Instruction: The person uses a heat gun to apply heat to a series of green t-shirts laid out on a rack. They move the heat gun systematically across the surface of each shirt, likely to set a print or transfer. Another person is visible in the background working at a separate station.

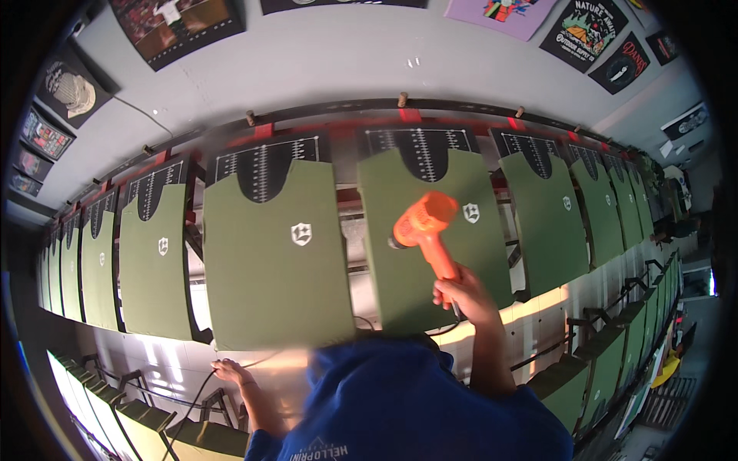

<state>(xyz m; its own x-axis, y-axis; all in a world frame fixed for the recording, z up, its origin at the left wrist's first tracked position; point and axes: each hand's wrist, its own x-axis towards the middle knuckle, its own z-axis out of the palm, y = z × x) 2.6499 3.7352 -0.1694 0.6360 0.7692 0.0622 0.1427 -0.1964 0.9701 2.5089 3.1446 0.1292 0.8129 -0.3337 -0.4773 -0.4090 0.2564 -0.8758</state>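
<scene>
My right hand (466, 296) is wrapped round the handle of an orange hair dryer (427, 219). The dryer is above a green shirt panel (407, 284) that lies flat on a black board, to the left of its small white shield print (470, 213). A black cord hangs from the handle's lower end. Low on the left, my left hand (231, 372) has its fingers closed on a black cable (198, 401), below the front edge of another green shirt panel (269, 292) bearing the same white print (301, 233).
Similar boards with green panels run in a curved row to both sides. A dark rail (330, 108) with cork-like pegs passes behind them. Another row of green-covered boards (561, 388) stands lower right, with more at lower left. Printed posters (588, 31) hang on the grey wall.
</scene>
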